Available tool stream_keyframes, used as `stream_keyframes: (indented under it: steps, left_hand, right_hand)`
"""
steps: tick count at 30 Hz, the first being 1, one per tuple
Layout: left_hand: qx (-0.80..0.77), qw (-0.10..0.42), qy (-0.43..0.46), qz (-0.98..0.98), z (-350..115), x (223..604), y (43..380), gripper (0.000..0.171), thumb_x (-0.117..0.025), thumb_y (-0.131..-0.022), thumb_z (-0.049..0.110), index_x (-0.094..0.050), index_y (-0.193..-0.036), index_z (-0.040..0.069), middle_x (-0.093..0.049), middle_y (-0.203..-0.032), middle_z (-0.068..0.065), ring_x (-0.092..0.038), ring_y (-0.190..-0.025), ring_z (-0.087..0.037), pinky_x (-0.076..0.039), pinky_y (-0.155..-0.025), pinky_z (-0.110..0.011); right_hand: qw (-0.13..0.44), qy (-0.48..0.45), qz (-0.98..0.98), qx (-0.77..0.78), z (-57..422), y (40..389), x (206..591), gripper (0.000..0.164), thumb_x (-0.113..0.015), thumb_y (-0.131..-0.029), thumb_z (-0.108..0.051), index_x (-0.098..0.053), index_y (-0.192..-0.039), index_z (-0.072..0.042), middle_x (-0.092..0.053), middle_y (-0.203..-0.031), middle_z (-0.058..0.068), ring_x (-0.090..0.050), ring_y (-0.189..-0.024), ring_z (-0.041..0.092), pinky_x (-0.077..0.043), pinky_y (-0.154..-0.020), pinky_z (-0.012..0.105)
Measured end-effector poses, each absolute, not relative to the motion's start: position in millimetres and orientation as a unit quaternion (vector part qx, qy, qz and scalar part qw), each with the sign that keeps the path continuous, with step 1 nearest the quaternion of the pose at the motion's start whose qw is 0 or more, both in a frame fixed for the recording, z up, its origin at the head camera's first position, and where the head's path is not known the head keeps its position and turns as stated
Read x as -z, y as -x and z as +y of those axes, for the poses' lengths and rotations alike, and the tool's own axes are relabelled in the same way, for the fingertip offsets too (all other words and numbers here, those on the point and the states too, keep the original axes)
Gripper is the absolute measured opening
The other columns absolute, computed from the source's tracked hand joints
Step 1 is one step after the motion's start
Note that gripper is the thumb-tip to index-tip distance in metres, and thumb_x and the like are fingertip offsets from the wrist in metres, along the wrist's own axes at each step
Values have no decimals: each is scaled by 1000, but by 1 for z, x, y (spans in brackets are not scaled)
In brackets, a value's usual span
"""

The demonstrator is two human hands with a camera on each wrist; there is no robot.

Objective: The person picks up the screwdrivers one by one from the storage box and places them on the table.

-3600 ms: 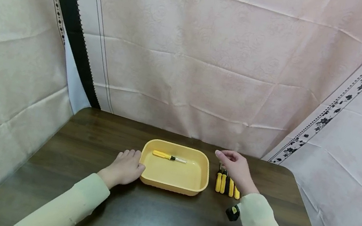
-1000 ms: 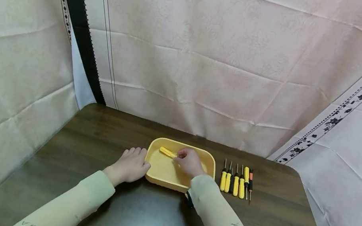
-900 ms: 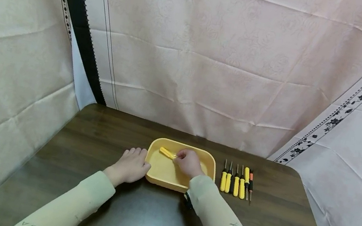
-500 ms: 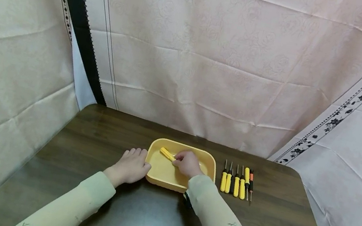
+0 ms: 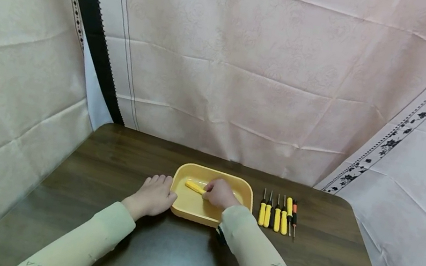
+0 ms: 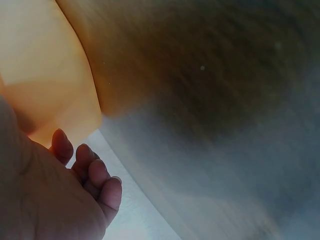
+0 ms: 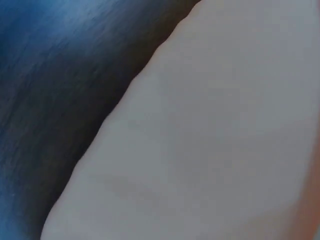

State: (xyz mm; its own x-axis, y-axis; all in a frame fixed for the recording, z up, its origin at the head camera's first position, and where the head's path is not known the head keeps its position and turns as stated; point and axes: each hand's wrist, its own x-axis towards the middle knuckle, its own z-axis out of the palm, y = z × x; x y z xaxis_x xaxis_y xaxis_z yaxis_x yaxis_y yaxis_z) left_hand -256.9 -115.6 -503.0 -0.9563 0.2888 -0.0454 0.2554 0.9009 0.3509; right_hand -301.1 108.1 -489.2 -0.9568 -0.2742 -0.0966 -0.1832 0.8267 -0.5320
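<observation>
A yellow tray (image 5: 194,213) stands on the dark wooden table. Inside it lies a screwdriver with a yellow handle (image 5: 195,187), the handle pointing left. My right hand (image 5: 222,194) reaches into the tray and pinches this screwdriver near the shaft end; the hand itself hides the shaft. At the tray's left side my left hand (image 5: 155,194) rests with fingers extended and the thumb against the rim. The left wrist view shows the left hand's (image 6: 55,190) loosely bent fingertips beside the tray wall (image 6: 45,60). In the right wrist view a pale surface fills most of the picture, without the hand.
Several screwdrivers (image 5: 277,219) lie in a row right of the tray, mostly yellow-handled. A red and black one (image 5: 294,214) ends the row. A pale cloth (image 5: 222,82) hangs behind the table (image 5: 136,153), with more cloth at both sides.
From above the row of screwdrivers, my right hand has moved left into the tray and taken hold of the screwdriver there. Its handle has shifted slightly in angle. The left hand stays at the tray.
</observation>
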Motion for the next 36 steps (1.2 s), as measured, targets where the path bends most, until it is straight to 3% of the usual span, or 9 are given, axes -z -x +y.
stream_keyframes:
  steps: [14, 23, 29, 36]
  left_hand:
    - [-180, 52, -143, 972, -116, 504, 257, 36, -43, -93, 33, -49, -113, 5, -46, -97, -6, -39, -89, -24, -32, -79, -42]
    - [-184, 23, -159, 970, -119, 509, 257, 20, -40, -91, 29, -46, -94, 9, -41, -87, -5, -37, -82, -25, -28, -75, -41]
    - [-185, 30, -156, 970, -118, 508, 257, 23, -40, -91, 30, -47, -96, 9, -42, -88, -5, -37, -84, -25, -28, -76, -41]
    - [-190, 34, -152, 969, -117, 507, 257, 26, -40, -91, 31, -47, -101, 8, -42, -90, -5, -37, -85, -25, -28, -77, -41]
  right_hand:
    - [82, 138, 960, 230, 96, 294, 491, 8, -71, -86, -12, -69, -81, -6, -58, -71, -1, -49, -61, 13, -42, -61, 26]
    - [110, 128, 945, 280, 114, 292, 476, 13, -59, -96, -14, -67, -92, -4, -59, -77, 2, -50, -62, 15, -43, -58, 29]
    - [113, 120, 928, 334, 134, 290, 457, 19, -57, -98, -19, -66, -94, -3, -53, -71, 3, -44, -58, 15, -38, -55, 28]
    - [118, 91, 892, 426, 155, 289, 441, 18, -62, -95, -19, -68, -103, -5, -64, -91, 7, -57, -75, 17, -50, -67, 34]
